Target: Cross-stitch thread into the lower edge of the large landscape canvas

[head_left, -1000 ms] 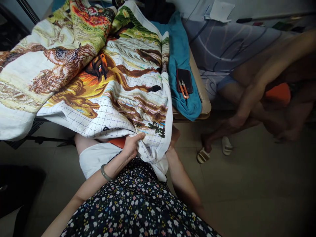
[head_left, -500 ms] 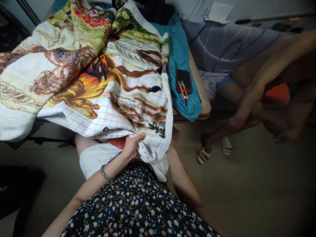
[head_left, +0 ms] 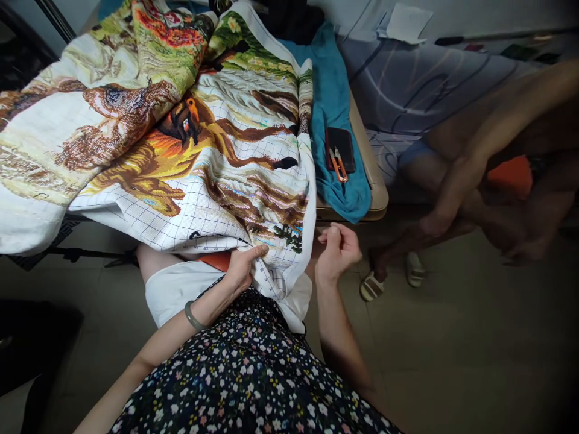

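Observation:
A large cross-stitch cloth [head_left: 253, 144], partly stitched with horses and printed with a grid, spreads over the table and hangs toward my lap. My left hand [head_left: 242, 265], with a bangle on its wrist, grips the lower edge, thumb on top and fingers underneath. Just right of the cloth's white border, my right hand [head_left: 337, 253] is raised with thumb and fingers pinched together. Whatever it may hold is too small to make out. Orange-handled thread snips [head_left: 338, 166] lie partly on a dark phone-like object [head_left: 342, 144] beyond that hand.
Under the phone-like object lies a teal cloth [head_left: 323, 84], along the table's rounded edge [head_left: 377, 202]. At the right another person sits with an arm [head_left: 474, 150] resting across the legs. Slippers [head_left: 373, 286] are on the tiled floor. White fabric [head_left: 181, 289] covers my lap.
My right hand has come out from behind the cloth's right edge and moved to the right, fingers pinched. My left hand keeps its hold in the same place.

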Motion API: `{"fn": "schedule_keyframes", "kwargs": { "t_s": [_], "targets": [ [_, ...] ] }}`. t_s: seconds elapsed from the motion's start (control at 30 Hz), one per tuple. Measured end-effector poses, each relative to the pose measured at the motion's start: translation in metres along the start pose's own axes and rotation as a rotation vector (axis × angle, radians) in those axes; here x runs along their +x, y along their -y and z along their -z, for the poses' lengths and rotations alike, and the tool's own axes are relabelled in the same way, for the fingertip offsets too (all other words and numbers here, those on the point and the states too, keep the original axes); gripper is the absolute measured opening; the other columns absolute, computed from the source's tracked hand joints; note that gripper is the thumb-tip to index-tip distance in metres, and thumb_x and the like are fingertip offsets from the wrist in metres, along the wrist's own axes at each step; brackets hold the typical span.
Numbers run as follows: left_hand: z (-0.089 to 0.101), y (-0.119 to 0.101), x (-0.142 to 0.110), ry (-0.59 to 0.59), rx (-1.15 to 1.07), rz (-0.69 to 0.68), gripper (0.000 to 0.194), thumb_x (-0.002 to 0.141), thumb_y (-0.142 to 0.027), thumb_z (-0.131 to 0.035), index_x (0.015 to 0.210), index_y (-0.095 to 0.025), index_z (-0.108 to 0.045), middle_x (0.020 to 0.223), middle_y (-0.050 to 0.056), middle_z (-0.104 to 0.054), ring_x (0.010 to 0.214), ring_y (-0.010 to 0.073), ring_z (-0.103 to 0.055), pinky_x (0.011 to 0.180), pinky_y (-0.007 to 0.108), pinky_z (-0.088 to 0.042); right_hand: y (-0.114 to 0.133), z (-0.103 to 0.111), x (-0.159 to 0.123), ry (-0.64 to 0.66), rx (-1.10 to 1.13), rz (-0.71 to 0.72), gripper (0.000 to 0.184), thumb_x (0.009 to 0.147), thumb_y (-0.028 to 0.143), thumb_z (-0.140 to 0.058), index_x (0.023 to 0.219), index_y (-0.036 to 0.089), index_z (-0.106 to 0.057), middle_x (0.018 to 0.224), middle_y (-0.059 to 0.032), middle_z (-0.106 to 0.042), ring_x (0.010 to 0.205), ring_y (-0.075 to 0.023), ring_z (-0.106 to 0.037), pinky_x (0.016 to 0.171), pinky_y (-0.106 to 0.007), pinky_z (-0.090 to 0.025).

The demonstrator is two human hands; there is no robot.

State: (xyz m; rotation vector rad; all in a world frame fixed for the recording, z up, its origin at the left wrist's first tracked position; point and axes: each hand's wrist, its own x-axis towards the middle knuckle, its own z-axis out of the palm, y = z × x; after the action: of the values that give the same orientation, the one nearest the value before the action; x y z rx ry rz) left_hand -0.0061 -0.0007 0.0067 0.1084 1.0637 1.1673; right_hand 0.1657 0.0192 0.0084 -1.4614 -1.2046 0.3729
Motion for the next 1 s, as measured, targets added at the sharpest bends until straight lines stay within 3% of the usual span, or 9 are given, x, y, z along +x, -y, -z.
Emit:
{"fn": "schedule_keyframes", "kwargs": {
  "t_s": [0.07,0.13,0.23,0.37,0.5,0.63,0.77,0.93,1.0],
  "targets": [
    [-0.001,0.001,0.000,0.012,-0.006,0.016,0.041,0.037,-0.024,-0.090,0.070,-0.012,-0.068,0.068,0.006,-0.071,0.074,0.0243,-0.068,0.082,0.040,-0.051,0.010,0.005,-0.002,0.063,-0.089,0.243,0.018,0.092,0.033,-0.058,0.094,0.021,-0.071,0.082,-0.0041,-0.065,0.073,-0.0172,-0.061,0.071,-0.032,-0.050],
    [-0.001,0.000,0.000,0.031,-0.019,0.013,0.039,0.039,-0.024,-0.089,0.071,-0.012,-0.069,0.068,0.006,-0.071,0.073,0.0234,-0.068,0.081,0.039,-0.051,0.021,0.001,-0.007,0.356,-0.135,0.440,0.010,0.087,0.027,-0.064,0.087,0.023,-0.073,0.082,-0.0048,-0.067,0.078,-0.0192,-0.062,0.074,-0.034,-0.050],
    [-0.001,-0.001,-0.001,0.018,-0.016,-0.023,0.037,0.041,-0.024,-0.088,0.070,-0.012,-0.068,0.063,0.004,-0.069,0.074,0.0227,-0.068,0.082,0.037,-0.050,0.030,-0.015,-0.016,0.570,-0.069,0.448,0.013,0.090,0.024,-0.060,0.082,0.022,-0.071,0.081,-0.0056,-0.066,0.081,-0.0195,-0.062,0.075,-0.035,-0.050],
    [0.002,-0.003,-0.001,0.017,0.004,-0.019,0.037,0.042,-0.024,-0.088,0.071,-0.012,-0.068,0.063,0.004,-0.069,0.076,0.0248,-0.068,0.083,0.038,-0.050,0.031,-0.025,-0.023,0.537,0.341,0.046,0.013,0.096,0.032,-0.051,0.088,0.023,-0.057,0.084,-0.0032,-0.066,0.067,-0.0144,-0.062,0.061,-0.029,-0.050],
    [0.003,0.000,0.002,0.017,-0.023,-0.054,0.043,0.041,-0.025,-0.089,0.076,-0.013,-0.069,0.073,0.007,-0.073,0.092,0.0294,-0.069,0.089,0.041,-0.049,0.032,-0.013,-0.018,0.451,0.651,-0.250,0.020,0.094,0.043,-0.053,0.089,0.025,-0.047,0.057,0.0074,-0.052,0.042,-0.0094,-0.046,0.042,-0.020,-0.037],
    [0.004,0.003,0.004,0.011,-0.025,-0.066,0.044,0.041,-0.025,-0.089,0.079,-0.013,-0.069,0.081,0.009,-0.075,0.096,0.0297,-0.069,0.093,0.042,-0.049,0.030,-0.001,-0.017,0.491,0.471,-0.248,0.021,0.087,0.039,-0.066,0.085,0.021,-0.056,0.054,0.0081,-0.041,0.043,-0.0059,-0.034,0.040,-0.019,-0.027],
    [0.004,0.003,0.004,0.008,-0.017,-0.060,0.042,0.041,-0.024,-0.089,0.076,-0.012,-0.069,0.075,0.009,-0.074,0.097,0.0309,-0.069,0.092,0.042,-0.049,0.030,0.001,-0.024,0.641,0.368,-0.250,0.020,0.092,0.040,-0.058,0.087,0.021,-0.056,0.052,0.0082,-0.038,0.044,-0.0066,-0.032,0.041,-0.019,-0.025],
    [0.005,0.004,0.004,0.018,-0.020,-0.070,0.043,0.042,-0.024,-0.088,0.080,-0.012,-0.069,0.081,0.010,-0.075,0.092,0.0286,-0.070,0.089,0.040,-0.050,0.038,0.006,-0.024,0.421,0.411,-0.166,0.016,0.092,0.038,-0.057,0.088,0.022,-0.056,0.054,0.0084,-0.039,0.044,-0.0074,-0.033,0.042,-0.020,-0.028],
    [0.005,0.004,0.004,0.020,-0.013,-0.070,0.043,0.043,-0.024,-0.088,0.080,-0.012,-0.070,0.081,0.009,-0.075,0.090,0.0279,-0.070,0.088,0.040,-0.050,0.040,0.007,-0.022,0.435,0.293,-0.098,0.012,0.091,0.033,-0.057,0.089,0.022,-0.059,0.056,0.0069,-0.046,0.046,-0.0079,-0.039,0.045,-0.020,-0.032]
  ]
}}
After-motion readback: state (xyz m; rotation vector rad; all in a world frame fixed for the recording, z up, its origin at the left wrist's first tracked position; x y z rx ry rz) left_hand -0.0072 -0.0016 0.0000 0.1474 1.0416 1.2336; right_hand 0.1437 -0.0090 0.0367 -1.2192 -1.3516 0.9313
